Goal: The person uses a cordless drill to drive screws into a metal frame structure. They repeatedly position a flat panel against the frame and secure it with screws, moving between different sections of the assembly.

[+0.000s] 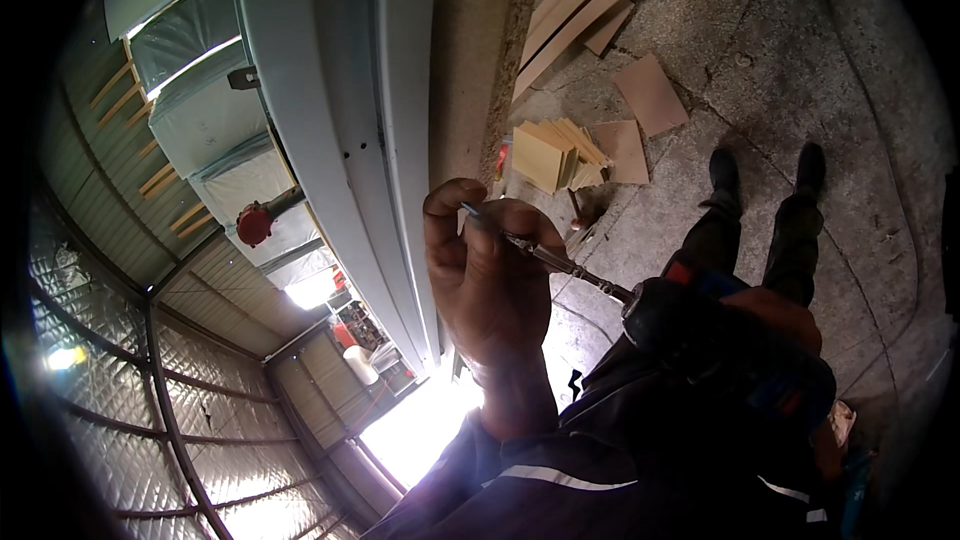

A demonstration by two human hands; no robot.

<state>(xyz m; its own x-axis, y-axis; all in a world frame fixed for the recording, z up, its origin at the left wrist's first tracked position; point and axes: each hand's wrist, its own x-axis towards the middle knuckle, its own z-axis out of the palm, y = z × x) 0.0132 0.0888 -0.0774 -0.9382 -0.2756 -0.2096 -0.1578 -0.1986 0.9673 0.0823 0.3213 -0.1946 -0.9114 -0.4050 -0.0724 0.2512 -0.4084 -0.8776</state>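
Power drill [690, 330], black with touches of blue and red, is held close to a worker's dark jacket [640, 460] on a workshop floor [760, 50]. The right hand [785, 318] is wrapped around the tool behind its chuck, a hold that likely carries the weight and sets the aim. From the chuck, a slim metal bit [565, 265] points toward the left hand [490, 285], whose thumb and fingers are pinched around its far end, apparently to steady it. A small grey tip [470, 209] shows between the fingertips; whether it is a screw or part of the bit cannot be told. Beside the left hand runs a long pale metal beam [335, 100]; contact between them is unclear. Yellowish boards [540, 155] lie fanned in a loose pile near flat brown panels [650, 95], probably set down within reach.
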